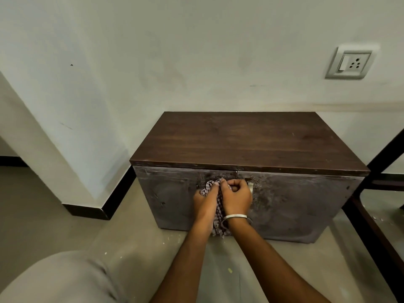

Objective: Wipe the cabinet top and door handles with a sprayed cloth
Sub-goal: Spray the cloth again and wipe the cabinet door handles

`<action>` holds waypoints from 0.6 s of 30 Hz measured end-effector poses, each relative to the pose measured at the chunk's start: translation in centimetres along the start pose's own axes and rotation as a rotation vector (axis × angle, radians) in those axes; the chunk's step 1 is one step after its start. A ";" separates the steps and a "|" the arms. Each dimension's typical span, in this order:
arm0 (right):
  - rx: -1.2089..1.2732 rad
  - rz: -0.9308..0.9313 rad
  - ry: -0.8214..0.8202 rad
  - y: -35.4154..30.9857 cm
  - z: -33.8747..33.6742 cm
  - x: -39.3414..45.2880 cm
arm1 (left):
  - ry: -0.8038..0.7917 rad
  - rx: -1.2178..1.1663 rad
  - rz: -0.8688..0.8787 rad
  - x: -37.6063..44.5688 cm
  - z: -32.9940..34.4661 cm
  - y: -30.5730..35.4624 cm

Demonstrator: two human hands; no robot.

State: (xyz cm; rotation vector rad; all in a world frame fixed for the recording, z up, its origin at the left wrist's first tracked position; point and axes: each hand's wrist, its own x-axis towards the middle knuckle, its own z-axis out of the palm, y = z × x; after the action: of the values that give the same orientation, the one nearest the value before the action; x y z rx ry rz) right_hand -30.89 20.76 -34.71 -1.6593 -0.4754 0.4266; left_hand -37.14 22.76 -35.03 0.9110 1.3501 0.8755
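Observation:
A low cabinet with a dark wood top (247,141) and two dusty grey doors stands against the wall. Both hands press a checked cloth (219,212) against the upper inner corner of the left door (170,200). My left hand (205,203) grips the cloth's left side. My right hand (237,196) is closed around its top, where the left door's handle is hidden. The metal handle of the right door (251,189) shows just right of my right hand. The cloth's tail hangs down between my wrists.
A dark table frame (376,206) stands close to the cabinet's right side. A wall socket (349,64) sits above on the right. A wall corner with black skirting (102,209) juts out on the left. My knee (61,278) fills the lower left over the grey floor.

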 end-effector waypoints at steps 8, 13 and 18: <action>0.010 -0.056 0.011 0.7 -0.2 -0.7 | -0.073 -0.006 -0.007 0.1 -0.5 -0.1; -0.046 -0.214 -0.094 3.0 -0.4 -1.0 | -0.048 0.025 -0.028 -0.3 -0.8 -0.9; -0.057 -0.214 -0.147 5.0 -0.8 -1.4 | -0.039 0.081 -0.066 -0.9 -1.2 -1.6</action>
State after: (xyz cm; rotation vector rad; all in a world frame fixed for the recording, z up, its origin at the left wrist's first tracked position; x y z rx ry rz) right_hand -31.30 18.73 -39.52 -1.6179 -0.7733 0.3800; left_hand -38.36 21.33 -36.11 0.9361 1.3823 0.7531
